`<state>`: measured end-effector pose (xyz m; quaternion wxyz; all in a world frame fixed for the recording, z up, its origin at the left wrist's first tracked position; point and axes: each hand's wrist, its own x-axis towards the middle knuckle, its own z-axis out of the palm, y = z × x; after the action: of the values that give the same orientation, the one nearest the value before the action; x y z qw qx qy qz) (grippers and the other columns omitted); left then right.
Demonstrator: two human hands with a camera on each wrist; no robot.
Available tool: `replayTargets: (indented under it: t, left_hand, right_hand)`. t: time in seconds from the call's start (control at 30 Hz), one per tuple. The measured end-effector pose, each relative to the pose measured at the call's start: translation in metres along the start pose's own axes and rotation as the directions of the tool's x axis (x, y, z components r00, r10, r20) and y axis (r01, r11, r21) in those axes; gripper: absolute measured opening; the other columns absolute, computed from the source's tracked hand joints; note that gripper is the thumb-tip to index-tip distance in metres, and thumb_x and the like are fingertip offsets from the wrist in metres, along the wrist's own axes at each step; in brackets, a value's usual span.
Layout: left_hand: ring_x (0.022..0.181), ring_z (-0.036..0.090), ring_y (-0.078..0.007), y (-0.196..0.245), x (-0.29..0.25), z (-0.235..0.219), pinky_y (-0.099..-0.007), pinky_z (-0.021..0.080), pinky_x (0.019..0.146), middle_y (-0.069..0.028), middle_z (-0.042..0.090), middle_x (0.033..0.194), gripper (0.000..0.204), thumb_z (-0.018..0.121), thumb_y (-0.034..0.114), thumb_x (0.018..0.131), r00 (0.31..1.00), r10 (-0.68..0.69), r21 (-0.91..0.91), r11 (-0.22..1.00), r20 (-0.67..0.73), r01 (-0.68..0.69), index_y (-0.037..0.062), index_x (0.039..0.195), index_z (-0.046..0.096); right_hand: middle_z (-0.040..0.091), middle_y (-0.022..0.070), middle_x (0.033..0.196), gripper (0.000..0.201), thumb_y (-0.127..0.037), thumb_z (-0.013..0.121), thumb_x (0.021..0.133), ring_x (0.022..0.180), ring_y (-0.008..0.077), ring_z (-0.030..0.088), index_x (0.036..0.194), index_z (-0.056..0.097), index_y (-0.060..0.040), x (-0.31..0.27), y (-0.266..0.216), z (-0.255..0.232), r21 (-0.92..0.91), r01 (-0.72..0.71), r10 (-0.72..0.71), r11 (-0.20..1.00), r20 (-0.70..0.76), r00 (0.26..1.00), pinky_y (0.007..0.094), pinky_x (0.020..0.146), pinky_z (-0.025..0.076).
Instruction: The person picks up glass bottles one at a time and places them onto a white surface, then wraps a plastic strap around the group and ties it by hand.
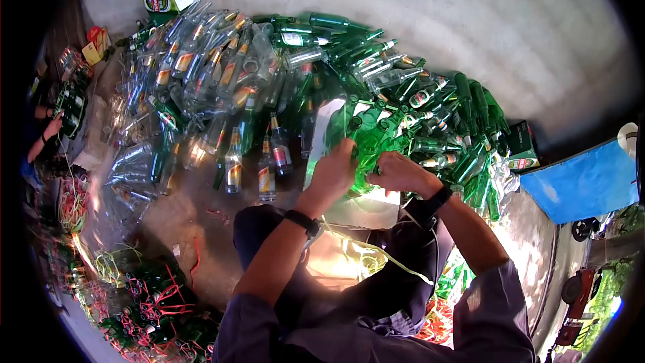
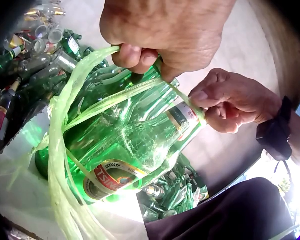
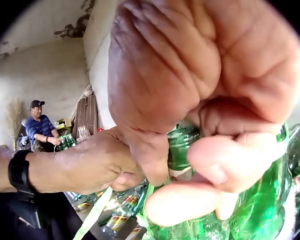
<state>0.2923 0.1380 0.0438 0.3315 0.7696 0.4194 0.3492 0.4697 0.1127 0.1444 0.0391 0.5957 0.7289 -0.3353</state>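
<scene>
Several green glass bottles [image 1: 376, 140] stand close together on a white board [image 1: 316, 154] in front of the knees. A light green plastic strap [image 2: 57, 145] runs round this bundle, and its loose part hangs down in the left wrist view. My left hand [image 1: 334, 169] grips the strap with curled fingers at the bottle necks. On the other side, my right hand [image 1: 403, 173] pinches the strap between thumb and fingers; in the left wrist view it passes taut by a white neck label [image 2: 184, 119]. A red and gold label [image 2: 115, 179] shows lower down.
Piles of clear bottles [image 1: 208, 60] and green bottles [image 1: 470, 104] lie against the wall behind the bundle. Brown bottles [image 1: 279, 144] stand left of it. Tied bundles with red strips [image 1: 158, 302] are at lower left. Another person [image 3: 38, 127] sits farther off, handling bottles.
</scene>
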Motion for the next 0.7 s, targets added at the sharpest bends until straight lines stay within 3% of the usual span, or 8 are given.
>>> replayTargets:
  t: [0.2,0.27,0.3,0.37,0.4,0.47,0.5,0.7]
  left_hand:
    - [0.077,0.063,-0.0464,0.005,-0.001,-0.005,-0.0525,0.050,0.061,-0.0234,0.063,0.101,0.031,0.062,0.009,0.089,1.000,0.025,0.002,1.000,0.000,-0.025,0.0060,0.114,0.045]
    - [0.076,0.063,-0.0452,0.003,-0.002,-0.003,-0.0504,0.048,0.060,-0.0226,0.063,0.080,0.036,0.065,0.009,0.089,0.996,0.080,-0.011,0.997,-0.044,-0.080,0.0103,0.116,0.041]
    - [0.076,0.063,-0.0452,0.002,-0.002,-0.003,-0.0504,0.048,0.060,-0.0226,0.063,0.080,0.036,0.065,0.009,0.089,0.996,0.080,-0.010,0.997,-0.042,-0.080,0.0103,0.116,0.041]
    - [0.070,0.063,-0.0419,0.000,-0.001,-0.002,-0.0474,0.047,0.056,-0.0193,0.060,0.074,0.038,0.066,0.007,0.087,0.987,0.150,0.012,0.989,-0.054,-0.150,0.0085,0.115,0.041]
    - [0.070,0.063,-0.0419,-0.001,0.000,-0.002,-0.0474,0.047,0.056,-0.0193,0.060,0.074,0.038,0.066,0.007,0.087,0.987,0.152,0.014,0.988,-0.053,-0.152,0.0085,0.115,0.041]
    - [0.066,0.062,-0.0392,-0.002,0.000,-0.002,-0.0453,0.046,0.054,-0.0168,0.057,0.071,0.038,0.067,0.004,0.086,0.976,0.207,0.023,0.978,-0.075,-0.206,0.0075,0.115,0.041]
    - [0.066,0.062,-0.0392,-0.002,0.001,-0.001,-0.0453,0.046,0.054,-0.0168,0.057,0.071,0.038,0.067,0.004,0.086,0.975,0.208,0.027,0.978,-0.073,-0.207,0.0075,0.115,0.041]
    - [0.067,0.061,-0.0423,0.000,0.000,-0.001,-0.0468,0.047,0.054,-0.0203,0.060,0.075,0.038,0.065,0.003,0.086,0.992,0.122,0.051,0.991,-0.028,-0.121,0.0072,0.115,0.042]
  right_hand:
    - [0.068,0.0149,0.065,0.044,-0.033,0.060,0.093,0.065,0.0203,0.073,0.084,0.068,0.0086,-0.010,-0.010,-0.036,0.110,-0.100,0.083,0.989,0.152,0.985,0.0317,0.060,0.057]
    - [0.069,0.0161,0.069,0.038,-0.032,0.064,0.092,0.063,0.0196,0.073,0.093,0.072,0.0052,0.000,0.005,-0.048,0.193,-0.142,0.153,0.971,-0.045,0.987,0.0343,0.062,0.058]
    - [0.069,0.0161,0.069,0.038,-0.032,0.064,0.092,0.063,0.0196,0.073,0.093,0.072,0.0052,0.007,0.008,-0.056,0.195,-0.141,0.153,0.971,-0.046,0.987,0.0343,0.062,0.058]
    - [0.071,0.0206,0.079,0.036,-0.031,0.066,0.090,0.070,0.0277,0.073,0.103,0.071,0.0031,0.020,0.012,-0.074,0.052,-0.147,0.155,0.988,-0.284,0.946,0.0414,0.069,0.059]
    - [0.071,0.0206,0.079,0.036,-0.031,0.066,0.090,0.070,0.0277,0.073,0.103,0.071,0.0031,0.029,0.019,-0.076,0.054,-0.146,0.155,0.988,-0.286,0.945,0.0414,0.069,0.059]
    - [0.072,0.0240,0.093,0.038,-0.030,0.067,0.087,0.085,0.0369,0.071,0.103,0.069,0.0047,0.048,0.036,-0.071,-0.259,-0.092,-0.071,0.962,-0.557,0.827,0.0421,0.079,0.056]
    - [0.070,0.0248,0.095,0.036,-0.027,0.068,0.086,0.095,0.0402,0.068,0.103,0.067,0.0043,0.052,0.036,-0.069,-0.277,-0.071,-0.102,0.958,-0.564,0.819,0.0456,0.082,0.054]
    - [0.069,0.0234,0.092,0.026,-0.023,0.070,0.084,0.091,0.0402,0.068,0.092,0.066,0.0014,0.087,0.043,-0.071,-0.378,-0.089,-0.088,0.922,-0.426,0.900,0.0471,0.081,0.054]
